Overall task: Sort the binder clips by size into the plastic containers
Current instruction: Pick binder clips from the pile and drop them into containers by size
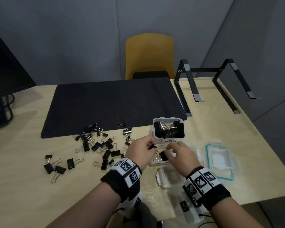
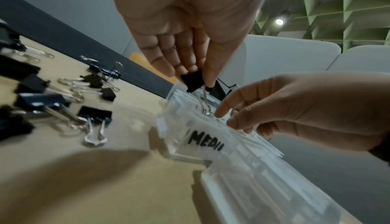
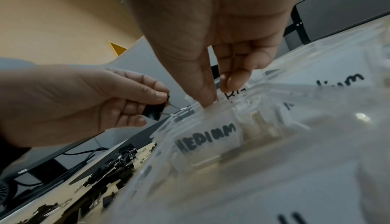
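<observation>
My left hand [image 1: 150,145] pinches a small black binder clip [image 2: 193,81] between thumb and fingers. Its silver handles hang down over the clear container labelled MEDIUM [image 2: 202,140], which stands just in front of the LARGE container [image 1: 169,140]. My right hand [image 1: 171,148] hovers over the same medium container [image 3: 209,136], thumb and fingers fairly straight and touching its far rim, holding nothing. One black clip [image 1: 163,156] lies inside that container. The large container holds several big clips. Several loose clips [image 1: 95,145] lie scattered on the table to the left.
A teal-rimmed lid [image 1: 220,162] and clear lids [image 1: 168,178] lie to the right and in front. A black desk mat [image 1: 112,102] lies behind the clips, a laptop stand [image 1: 212,83] at the back right, a monitor [image 1: 5,71] at the far left, a yellow chair [image 1: 149,55] beyond.
</observation>
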`<state>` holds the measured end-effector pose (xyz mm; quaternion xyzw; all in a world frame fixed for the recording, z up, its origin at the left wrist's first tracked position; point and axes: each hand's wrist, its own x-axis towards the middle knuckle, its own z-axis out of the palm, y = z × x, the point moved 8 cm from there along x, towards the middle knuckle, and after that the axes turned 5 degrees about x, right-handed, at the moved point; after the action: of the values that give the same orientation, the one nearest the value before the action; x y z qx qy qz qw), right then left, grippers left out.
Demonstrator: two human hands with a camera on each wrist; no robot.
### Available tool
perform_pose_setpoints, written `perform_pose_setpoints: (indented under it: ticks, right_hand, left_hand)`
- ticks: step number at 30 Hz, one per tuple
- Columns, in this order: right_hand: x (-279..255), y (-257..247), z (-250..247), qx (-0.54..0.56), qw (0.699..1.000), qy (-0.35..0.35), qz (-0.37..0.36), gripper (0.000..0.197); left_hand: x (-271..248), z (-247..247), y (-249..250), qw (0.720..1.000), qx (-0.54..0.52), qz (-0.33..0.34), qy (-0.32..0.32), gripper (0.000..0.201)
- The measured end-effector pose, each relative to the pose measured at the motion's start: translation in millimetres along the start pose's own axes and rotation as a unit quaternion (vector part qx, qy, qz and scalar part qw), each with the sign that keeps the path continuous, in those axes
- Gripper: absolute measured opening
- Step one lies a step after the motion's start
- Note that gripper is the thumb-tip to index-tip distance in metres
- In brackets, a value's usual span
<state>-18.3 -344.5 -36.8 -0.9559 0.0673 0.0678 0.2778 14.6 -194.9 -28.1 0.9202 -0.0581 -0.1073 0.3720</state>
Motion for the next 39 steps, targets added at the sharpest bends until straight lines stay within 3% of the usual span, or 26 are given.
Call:
perform_pose_setpoints:
  ticks: [6,12,21,27,33,39]
  right_hand:
    - [1.6,-1.3,5.3,0.009,1.000,-0.008,-0.011,0.019]
    - [4.1,-1.0,7.4,0.020,1.000,-0.012,0.001,0.020]
    - [2.5,-9.1,6.1,0.014,1.000,-0.020,0.003,0.026]
    - [-4.5,-41.7,9.2,0.043,0.999,-0.016,-0.013,0.026]
    - [-15.0,-88.4,56.4,0.067,0.992,-0.088,-0.068,0.024]
    - [-23.4,-118.5,101.5,0.050,0.986,-0.137,-0.078,0.032]
  left_hand:
    - [1.7,18.7,0.8,0.998,0.047,-0.002,0.031,0.013]
    - [-0.9,22.6,1.6,0.985,0.145,0.082,0.040,0.013]
    - [-7.1,-2.6,-19.6,0.994,0.095,0.047,0.010,0.022]
    - [-18.6,-43.2,-68.4,0.996,0.086,-0.012,-0.011,0.025]
    - [-21.7,-75.9,-113.8,0.991,0.124,-0.044,-0.020,0.031]
    - [-25.6,-76.7,-132.4,0.990,0.128,-0.046,-0.047,0.031]
